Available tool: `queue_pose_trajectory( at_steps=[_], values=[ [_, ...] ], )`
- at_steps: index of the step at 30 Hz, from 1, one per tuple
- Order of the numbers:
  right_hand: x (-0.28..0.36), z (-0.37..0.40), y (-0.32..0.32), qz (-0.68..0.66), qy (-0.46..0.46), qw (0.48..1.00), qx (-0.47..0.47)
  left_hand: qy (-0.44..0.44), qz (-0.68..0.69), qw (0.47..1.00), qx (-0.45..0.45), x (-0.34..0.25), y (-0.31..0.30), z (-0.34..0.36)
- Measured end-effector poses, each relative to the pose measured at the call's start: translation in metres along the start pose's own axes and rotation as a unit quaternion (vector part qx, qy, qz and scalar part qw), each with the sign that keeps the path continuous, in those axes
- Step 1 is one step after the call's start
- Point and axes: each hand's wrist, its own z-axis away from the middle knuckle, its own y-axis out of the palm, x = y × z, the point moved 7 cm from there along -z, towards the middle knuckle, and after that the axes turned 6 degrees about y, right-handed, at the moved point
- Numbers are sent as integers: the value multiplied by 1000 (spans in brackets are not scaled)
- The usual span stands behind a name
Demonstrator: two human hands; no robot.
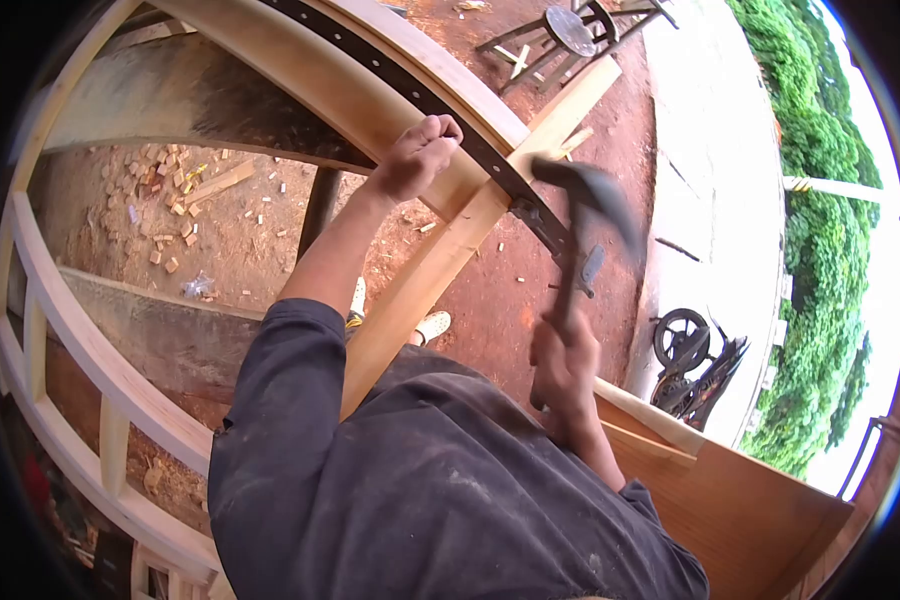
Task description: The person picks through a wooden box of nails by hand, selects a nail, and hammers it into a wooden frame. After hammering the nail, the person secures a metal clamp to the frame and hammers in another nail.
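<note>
Your sleeve aside, your right hand is clenched on the hammer, its blurred head up beside the strap on the beam. Your left hand is fisted against that beam, and I cannot tell what it holds. Nailing mid-swing, I'd judge — next, strike square, clear of your knuckles.

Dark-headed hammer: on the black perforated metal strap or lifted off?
Cannot tell: the hammer head is motion-blurred right beside the strap; right hand grips its handle.
</note>
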Motion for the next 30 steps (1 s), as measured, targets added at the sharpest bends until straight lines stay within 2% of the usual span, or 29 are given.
queue_pose_trajectory(
  at_steps=[1,2,3,4,5,7,8,9,11,13,15,16,17,19,21,23,27,29,30],
  values=[
    [8,12,-9,-53,-51,997,-25,-2,-1,1000,-6,-1,-1,1],
    [21,20,-8,-161,-162,972,-55,-13,-1,1000,-12,-1,0,2],
    [30,28,-5,-265,-272,921,-87,-22,-2,1000,-15,-2,0,-1],
    [21,25,3,-272,-329,901,-76,-12,-8,1000,-12,-4,2,-2],
    [-13,17,2,21,-287,956,50,-9,-6,1000,-9,-1,1,-4],
    [-39,-9,25,197,-63,977,53,-24,10,1000,-14,7,-4,-3],
    [-24,-16,24,171,51,981,75,-24,-13,999,-37,6,-5,-2],
    [-21,-19,18,147,46,986,59,-27,-15,999,-31,5,-3,-1],
    [2,-9,6,19,-7,1000,17,7,16,999,-34,-3,-2,-3],
    [21,9,-4,-61,-181,981,12,-13,26,999,-35,0,-1,-1],
    [15,19,-1,-138,-273,952,-1,-8,21,998,-64,-3,-1,-3],
    [8,18,3,-45,-258,965,12,-5,20,998,-62,-3,-3,-4],
    [-2,5,14,72,-189,979,19,-8,29,998,-58,-1,-4,-4],
    [-31,-14,21,214,53,971,96,-7,34,998,-52,5,-2,-5],
    [2,-10,16,173,21,983,63,-8,33,995,-91,6,-7,-6],
    [3,-2,14,118,-7,992,41,-14,35,996,-85,8,-7,-6],
    [-22,-13,22,155,-31,987,40,1,26,997,-79,4,-5,-2],
    [-29,-28,18,122,58,989,51,8,15,997,-82,0,-7,-4],
    [-36,-31,15,70,52,995,41,-3,-14,995,-98,5,-11,-3]
  ],
)
